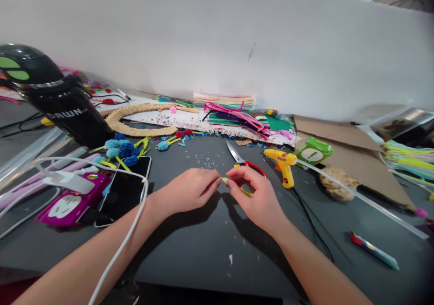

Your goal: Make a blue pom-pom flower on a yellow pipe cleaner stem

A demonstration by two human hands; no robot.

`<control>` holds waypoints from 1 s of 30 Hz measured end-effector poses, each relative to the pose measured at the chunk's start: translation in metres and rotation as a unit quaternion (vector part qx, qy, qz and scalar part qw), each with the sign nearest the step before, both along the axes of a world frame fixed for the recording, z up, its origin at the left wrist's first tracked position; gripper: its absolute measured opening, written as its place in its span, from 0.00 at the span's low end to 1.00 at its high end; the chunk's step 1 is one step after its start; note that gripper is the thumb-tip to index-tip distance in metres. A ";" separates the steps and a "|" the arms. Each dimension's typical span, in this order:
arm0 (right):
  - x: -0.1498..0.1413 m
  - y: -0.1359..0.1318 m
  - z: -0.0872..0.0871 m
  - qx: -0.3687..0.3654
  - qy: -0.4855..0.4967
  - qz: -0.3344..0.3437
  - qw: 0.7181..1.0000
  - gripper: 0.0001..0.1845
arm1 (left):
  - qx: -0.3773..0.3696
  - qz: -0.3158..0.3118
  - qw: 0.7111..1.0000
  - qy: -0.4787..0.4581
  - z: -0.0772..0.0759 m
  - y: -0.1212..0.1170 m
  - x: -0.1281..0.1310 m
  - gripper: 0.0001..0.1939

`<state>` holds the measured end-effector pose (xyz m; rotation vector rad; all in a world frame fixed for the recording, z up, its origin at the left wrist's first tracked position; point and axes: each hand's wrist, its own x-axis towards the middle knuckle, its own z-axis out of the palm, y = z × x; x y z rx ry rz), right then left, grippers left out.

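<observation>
Above the middle of the grey table, my left hand (196,186) and my right hand (253,197) meet fingertip to fingertip. Both are closed in a pinch on a small yellow-green piece (224,180), which looks like pipe cleaner; most of it is hidden by the fingers. A yellow strip (246,192) shows beneath my right hand, and I cannot tell whether it is part of that piece or of the scissors. Just beyond my right hand lie red-handled scissors (234,153), blades pointing away. To their right is a yellow glue gun (283,164).
At left stand a black bottle (68,101), a phone (122,192), a purple power bank (76,201) and blue pom-pom stems (124,150). A white cable (144,196) crosses over my left forearm. Cardboard (359,160), a clear glue stick (366,201) and a pen (373,250) lie right.
</observation>
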<state>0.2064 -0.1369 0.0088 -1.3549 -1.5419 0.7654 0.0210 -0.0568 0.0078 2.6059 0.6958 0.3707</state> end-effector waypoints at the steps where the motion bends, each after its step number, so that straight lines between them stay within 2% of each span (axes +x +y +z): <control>1: -0.001 -0.001 0.000 -0.007 0.008 0.003 1.000 0.06 | -0.008 0.012 1.000 -0.008 0.000 0.000 0.000 0.14; 4: -0.003 -0.002 -0.003 -0.029 0.050 0.002 0.998 0.06 | -0.043 0.053 0.996 -0.049 0.001 -0.002 0.002 0.14; 8: -0.006 0.000 -0.008 -0.070 0.143 -0.006 0.987 0.13 | -0.106 0.090 0.985 -0.104 0.002 -0.006 0.005 0.15; 12: -0.010 0.004 -0.011 -0.125 0.268 0.001 0.955 0.20 | -0.162 0.102 0.971 -0.140 0.003 -0.007 0.007 0.18; 17: -0.007 0.011 -0.014 -0.156 0.361 0.036 0.919 0.21 | -0.254 0.088 0.950 -0.161 0.005 -0.007 0.005 0.20; 20: 0.001 0.014 -0.017 -0.166 0.365 0.076 0.913 0.20 | -0.286 0.056 0.945 -0.151 0.007 -0.006 0.002 0.19; 25: 0.016 0.019 -0.019 -0.202 0.310 0.119 0.921 0.21 | -0.281 0.004 0.955 -0.092 0.009 -0.006 0.002 0.18; 30: 0.020 0.024 -0.012 -0.208 0.211 0.147 0.944 0.21 | -0.189 -0.036 0.981 -0.032 0.007 -0.008 0.005 0.18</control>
